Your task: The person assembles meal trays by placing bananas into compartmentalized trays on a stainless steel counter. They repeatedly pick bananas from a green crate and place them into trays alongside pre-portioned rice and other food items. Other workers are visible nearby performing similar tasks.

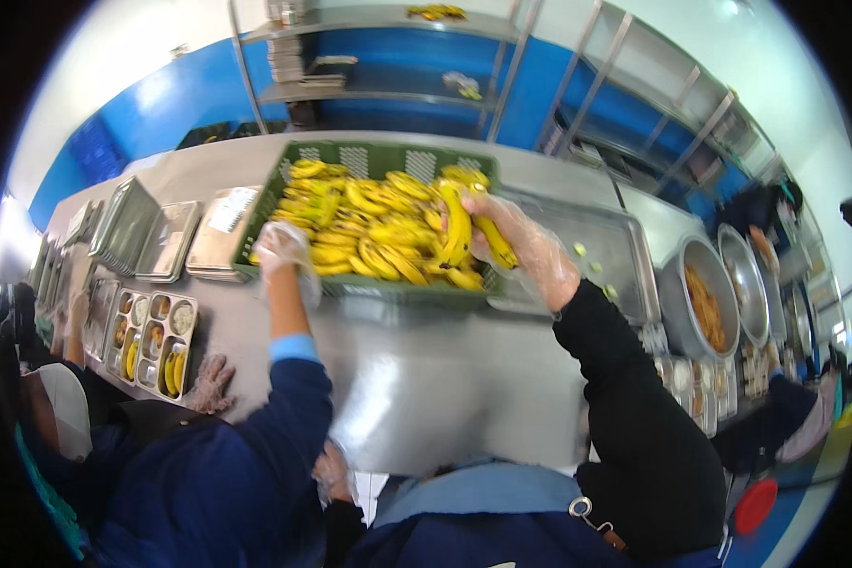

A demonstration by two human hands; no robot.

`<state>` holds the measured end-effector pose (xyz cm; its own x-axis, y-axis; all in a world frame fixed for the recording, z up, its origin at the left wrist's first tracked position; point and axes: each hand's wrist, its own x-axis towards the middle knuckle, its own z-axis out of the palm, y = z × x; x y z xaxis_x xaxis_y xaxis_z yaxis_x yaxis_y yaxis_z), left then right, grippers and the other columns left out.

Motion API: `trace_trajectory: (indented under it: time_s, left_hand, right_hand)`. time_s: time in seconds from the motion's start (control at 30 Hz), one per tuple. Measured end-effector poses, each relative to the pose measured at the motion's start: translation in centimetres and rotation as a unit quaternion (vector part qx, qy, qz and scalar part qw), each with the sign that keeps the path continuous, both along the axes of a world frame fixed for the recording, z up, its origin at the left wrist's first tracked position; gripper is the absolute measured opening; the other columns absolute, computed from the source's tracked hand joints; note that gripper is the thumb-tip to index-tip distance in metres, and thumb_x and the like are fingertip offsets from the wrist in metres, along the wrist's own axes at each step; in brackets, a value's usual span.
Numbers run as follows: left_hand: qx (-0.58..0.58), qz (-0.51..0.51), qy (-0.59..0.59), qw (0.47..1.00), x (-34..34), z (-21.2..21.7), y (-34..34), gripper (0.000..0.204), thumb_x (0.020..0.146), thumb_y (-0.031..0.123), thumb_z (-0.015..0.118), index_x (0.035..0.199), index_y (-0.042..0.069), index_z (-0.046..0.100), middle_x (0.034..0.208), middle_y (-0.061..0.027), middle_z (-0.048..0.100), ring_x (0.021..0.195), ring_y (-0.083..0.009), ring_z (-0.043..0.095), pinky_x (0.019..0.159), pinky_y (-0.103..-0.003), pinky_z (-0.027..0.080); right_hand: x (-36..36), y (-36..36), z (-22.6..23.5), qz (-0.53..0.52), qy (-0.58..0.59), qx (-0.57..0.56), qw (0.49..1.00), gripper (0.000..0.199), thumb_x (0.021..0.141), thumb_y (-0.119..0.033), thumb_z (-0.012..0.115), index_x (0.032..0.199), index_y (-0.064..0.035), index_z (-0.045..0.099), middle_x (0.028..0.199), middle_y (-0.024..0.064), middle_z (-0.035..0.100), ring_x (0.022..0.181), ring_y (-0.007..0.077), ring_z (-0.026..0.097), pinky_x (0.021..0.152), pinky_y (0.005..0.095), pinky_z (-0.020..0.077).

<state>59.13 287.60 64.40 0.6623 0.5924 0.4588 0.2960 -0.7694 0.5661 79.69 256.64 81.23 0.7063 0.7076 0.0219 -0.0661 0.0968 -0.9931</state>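
Note:
My right hand (502, 227), in a clear plastic glove, is closed around yellow bananas (456, 232) with brown marks, above the right part of a green plastic crate (298, 154). Many more bananas (364, 199) fill that crate. Down by the table's near edge is my left hand (333, 473), also gloved and partly covered by a co-worker's sleeve; its fingers do not show clearly. The co-worker's gloved hand (282, 246), below a light blue cuff, is at the crate's left end.
Compartment trays (166, 331) with food and bananas lie at the left, beside another gloved hand (210, 383). Stacked metal trays (123, 227) stand behind them. Right of the crate are a large shallow metal pan (625, 251) and a deep bowl of orange-brown food (677, 284). Shelves stand behind.

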Motion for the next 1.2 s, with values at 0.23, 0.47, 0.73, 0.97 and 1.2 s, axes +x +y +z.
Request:
trace_trajectory:
  time_s: [0.23, 0.47, 0.73, 0.97, 1.2]
  left_hand:
    - [-0.137, 0.011, 0.09, 0.986, -17.7, -6.7, -12.0, 0.03, 0.096, 0.024, 0.057, 0.093, -0.004, 0.069, 0.086, -0.0203, 0.067, 0.078, -0.0334, 0.063, 0.074, -0.041, 0.05]
    - [-0.324, -0.133, 0.138, 0.926, -12.2, -5.4, -23.3, 0.033, 0.096, 0.033, 0.061, 0.095, 0.001, 0.068, 0.073, -0.0083, 0.061, 0.069, -0.0169, 0.052, 0.065, -0.035, 0.045]
    - [-0.247, -0.466, 0.303, 0.794, -9.7, -6.5, -38.3, 0.035, 0.095, 0.03, 0.058, 0.114, 0.002, 0.067, 0.107, -0.0183, 0.07, 0.102, -0.0324, 0.065, 0.091, -0.039, 0.05]
    - [-0.097, -0.595, 0.242, 0.761, -9.8, -10.0, -42.0, 0.036, 0.096, 0.031, 0.055, 0.12, 0.004, 0.063, 0.111, -0.0189, 0.068, 0.101, -0.0369, 0.064, 0.09, -0.042, 0.05]
    - [-0.259, -0.545, 0.367, 0.708, -7.9, -10.4, -48.4, 0.036, 0.099, 0.032, 0.052, 0.12, 0.006, 0.063, 0.107, -0.0187, 0.066, 0.097, -0.0388, 0.062, 0.086, -0.043, 0.05]
  right_hand:
    - [-6.3, -21.8, -2.2, -0.211, -0.097, -0.105, 0.967, 0.05, 0.09, -0.049, 0.063, 0.112, -0.0043, 0.066, 0.097, 0.0009, 0.068, 0.08, 0.0076, 0.06, 0.062, 0.0252, 0.0456]
    - [-17.6, -43.9, -14.3, -0.375, -0.013, -0.488, 0.788, 0.05, 0.082, -0.045, 0.075, 0.104, -0.0001, 0.068, 0.076, 0.0131, 0.068, 0.071, 0.023, 0.067, 0.067, 0.0358, 0.0543]
    - [-24.8, -47.1, -26.5, -0.336, -0.005, -0.658, 0.674, 0.05, 0.08, -0.042, 0.074, 0.104, 0.0014, 0.07, 0.11, 0.0252, 0.068, 0.105, 0.0383, 0.065, 0.091, 0.0471, 0.0506]
    - [-26.6, -49.2, -25.6, -0.478, -0.069, -0.563, 0.671, 0.04, 0.084, -0.028, 0.07, 0.113, -0.0034, 0.058, 0.1, 0.0244, 0.068, 0.1, 0.0416, 0.065, 0.086, 0.0502, 0.0505]
    - [-26.0, -49.7, -26.1, -0.423, -0.091, -0.552, 0.713, 0.035, 0.083, -0.014, 0.066, 0.114, -0.0035, 0.054, 0.1, 0.0247, 0.067, 0.099, 0.0433, 0.064, 0.084, 0.0508, 0.0515]
